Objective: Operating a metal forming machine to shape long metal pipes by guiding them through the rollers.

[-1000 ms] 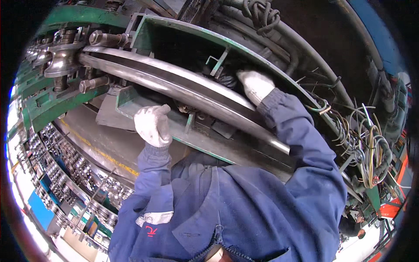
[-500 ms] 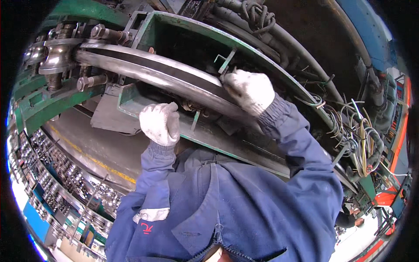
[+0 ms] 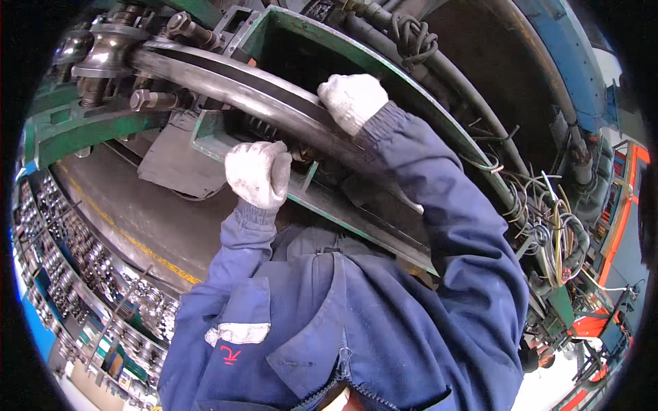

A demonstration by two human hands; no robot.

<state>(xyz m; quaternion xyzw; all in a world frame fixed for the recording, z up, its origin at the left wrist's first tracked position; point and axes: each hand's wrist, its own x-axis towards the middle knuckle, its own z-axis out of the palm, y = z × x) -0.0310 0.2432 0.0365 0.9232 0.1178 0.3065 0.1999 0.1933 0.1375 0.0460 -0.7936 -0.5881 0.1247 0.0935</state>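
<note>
A long grey metal tube (image 3: 236, 88), with a dark open slot along its upper side, runs from the rollers at the upper left down toward the right. At the tube's far edge, my right hand (image 3: 353, 103) is closed in a white glove, its fingertips turned away. What it holds, if anything, is hidden. My left hand (image 3: 257, 174), gloved too, is curled closed on the near side of the tube, by the near rim of the green trough (image 3: 329, 214). The inside of that grip does not show either.
Shiny grooved rollers (image 3: 103, 49) and large bolts (image 3: 152, 101) crowd the upper left. Loose wires (image 3: 556, 236) tangle at the right, and a knotted rope (image 3: 413, 41) hangs on a far pipe. Racks of metal parts (image 3: 89, 267) line the lower left.
My right hand has moved left along the tube, toward the rollers. My left hand stays near the trough's near rim, still curled. The whole view has shifted slightly.
</note>
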